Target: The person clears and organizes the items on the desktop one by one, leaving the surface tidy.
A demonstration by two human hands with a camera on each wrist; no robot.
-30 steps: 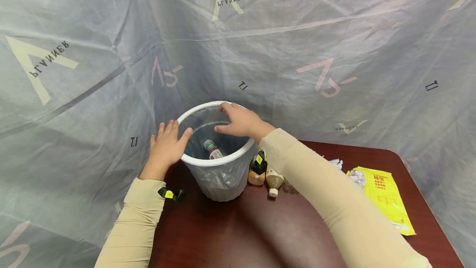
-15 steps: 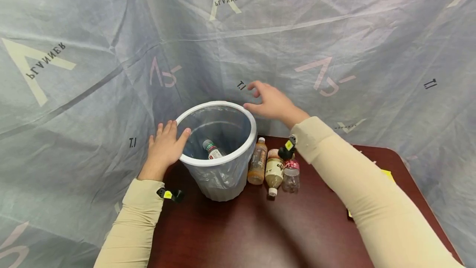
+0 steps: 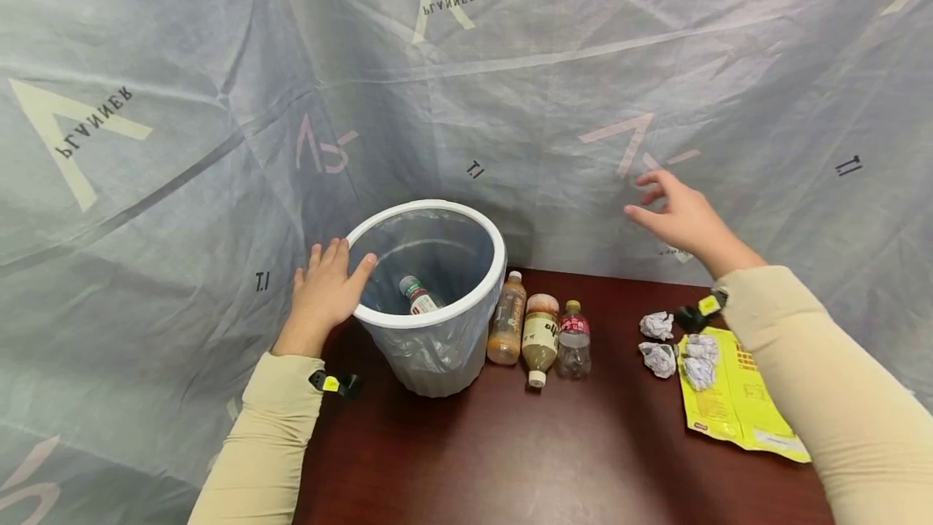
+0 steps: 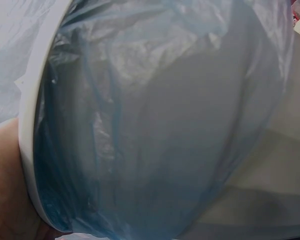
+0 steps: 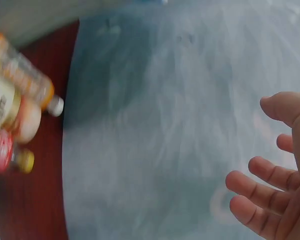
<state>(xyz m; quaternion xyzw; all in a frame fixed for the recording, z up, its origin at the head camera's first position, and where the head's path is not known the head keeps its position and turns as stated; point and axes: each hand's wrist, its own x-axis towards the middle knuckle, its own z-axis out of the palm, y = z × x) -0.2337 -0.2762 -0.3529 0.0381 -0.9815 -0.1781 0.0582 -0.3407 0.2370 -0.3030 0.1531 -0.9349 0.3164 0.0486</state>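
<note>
A trash can (image 3: 440, 351) with a white rim and a clear liner stands on the table's left part. My left hand (image 3: 321, 290) rests at its left rim, fingers spread and thumb over the edge. Inside the can lies a plastic bottle (image 3: 420, 296) with a green cap. My right hand (image 3: 681, 213) is in the air at the right, holding nothing, its fingers loosely bent apart in the right wrist view. Nearest below it are crumpled paper balls (image 3: 658, 326) and a yellow plastic packaging bag (image 3: 736, 395), part of which my right sleeve hides.
Right of the can, three bottles lie side by side: an orange-brown one (image 3: 507, 318), one with a cream label (image 3: 540, 339) and one with a red label and yellow cap (image 3: 573, 339). Grey printed sheeting (image 3: 547, 104) hangs behind the dark red table (image 3: 466, 460).
My right hand has moved from over the trash can out to the right, uncovering the bottles and the paper balls. My left hand stays at the rim.
</note>
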